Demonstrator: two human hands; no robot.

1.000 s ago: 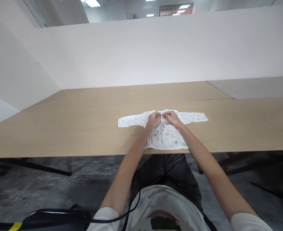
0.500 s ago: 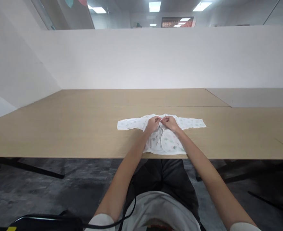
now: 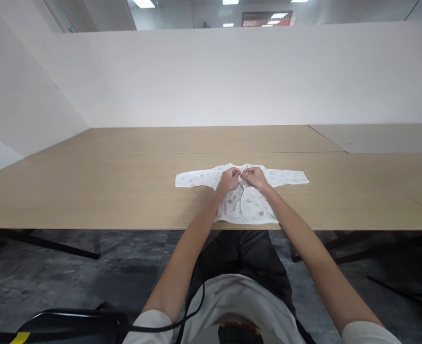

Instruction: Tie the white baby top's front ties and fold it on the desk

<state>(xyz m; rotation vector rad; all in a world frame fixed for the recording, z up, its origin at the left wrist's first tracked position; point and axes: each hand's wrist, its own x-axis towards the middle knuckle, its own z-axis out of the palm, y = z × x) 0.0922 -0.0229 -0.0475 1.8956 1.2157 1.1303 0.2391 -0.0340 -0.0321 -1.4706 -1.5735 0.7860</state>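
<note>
Left hand (image 3: 229,179) and right hand (image 3: 255,177) are pinching the shirt (image 3: 257,205), its hem (image 3: 246,221) lying by the counter's (image 3: 89,196) near edge; farther up, both hands are nearly meeting, sleeves (image 3: 192,178) spreading flat to either side. Light, level pinching should be sparing the front any puckers!

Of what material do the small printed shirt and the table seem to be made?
Shirt: thin, matte cloth, perhaps cotton, judging by its soft folds; the exact fibre is unclear. Table: probably wood or laminate, smooth and low-gloss, with faint, pale grain.
</note>
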